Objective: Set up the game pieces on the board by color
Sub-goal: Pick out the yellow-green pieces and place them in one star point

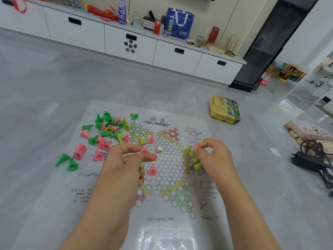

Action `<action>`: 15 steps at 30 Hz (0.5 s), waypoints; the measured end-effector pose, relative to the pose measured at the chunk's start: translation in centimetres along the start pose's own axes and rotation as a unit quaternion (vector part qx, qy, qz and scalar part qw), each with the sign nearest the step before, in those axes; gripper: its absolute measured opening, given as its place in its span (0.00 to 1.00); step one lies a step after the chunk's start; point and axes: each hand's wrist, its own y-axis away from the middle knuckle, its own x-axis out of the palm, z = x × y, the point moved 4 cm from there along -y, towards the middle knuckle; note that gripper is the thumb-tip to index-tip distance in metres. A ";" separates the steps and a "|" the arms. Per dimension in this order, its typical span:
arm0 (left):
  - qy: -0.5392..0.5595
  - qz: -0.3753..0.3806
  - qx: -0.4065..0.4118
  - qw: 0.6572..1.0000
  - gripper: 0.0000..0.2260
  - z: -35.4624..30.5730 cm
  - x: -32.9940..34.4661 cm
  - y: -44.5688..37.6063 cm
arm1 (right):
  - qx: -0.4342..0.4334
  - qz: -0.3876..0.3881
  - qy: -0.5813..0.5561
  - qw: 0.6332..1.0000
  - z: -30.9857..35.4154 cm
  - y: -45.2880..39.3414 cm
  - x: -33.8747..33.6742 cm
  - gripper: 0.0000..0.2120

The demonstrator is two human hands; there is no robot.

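A thin plastic board sheet [167, 201] printed with a star of circles lies on the grey floor. A loose pile of green, pink and yellow cone pieces [106, 129] lies at its upper left. Several yellow pieces [193, 157] stand in a row on the star's right point. My right hand [214, 156] pinches the top piece of that row. My left hand [124, 159] hovers over the board's left side with fingers curled around yellow-green pieces that barely show. Single pink pieces [152, 169] and a small white die [159, 149] sit near the centre.
A yellow-green game box [225, 110] lies on the floor beyond the board, to the right. A black adapter with cables [311, 159] and a pink box [310, 132] are at the far right. A white low cabinet [126, 46] runs along the back.
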 end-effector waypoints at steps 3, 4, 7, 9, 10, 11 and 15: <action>0.000 0.003 0.000 1.000 0.09 0.0 0.0 0.1 | -0.009 0.007 0.001 1.000 0.0 0.1 0.2 0.10; 0.000 0.004 0.000 1.000 0.09 0.0 0.0 0.1 | -0.012 0.009 0.002 1.000 -0.1 0.2 0.3 0.10; 0.001 0.004 0.001 1.000 0.09 0.0 0.1 0.1 | -0.014 0.015 0.012 1.000 -0.3 0.1 0.5 0.07; 0.003 0.001 0.002 1.000 0.09 0.0 0.0 0.0 | -0.018 0.018 0.016 1.000 -0.3 0.0 0.6 0.06; 0.003 0.001 0.001 1.000 0.09 0.0 0.0 0.0 | -0.019 0.019 0.017 1.000 -0.3 0.0 0.6 0.06; 0.005 0.000 0.001 1.000 0.09 0.0 0.0 -0.1 | -0.020 0.019 0.017 0.999 -0.3 0.0 0.6 0.06; 0.008 -0.002 0.000 1.000 0.09 0.0 0.0 -0.1 | -0.024 0.019 0.016 0.999 -0.3 -0.1 0.8 0.06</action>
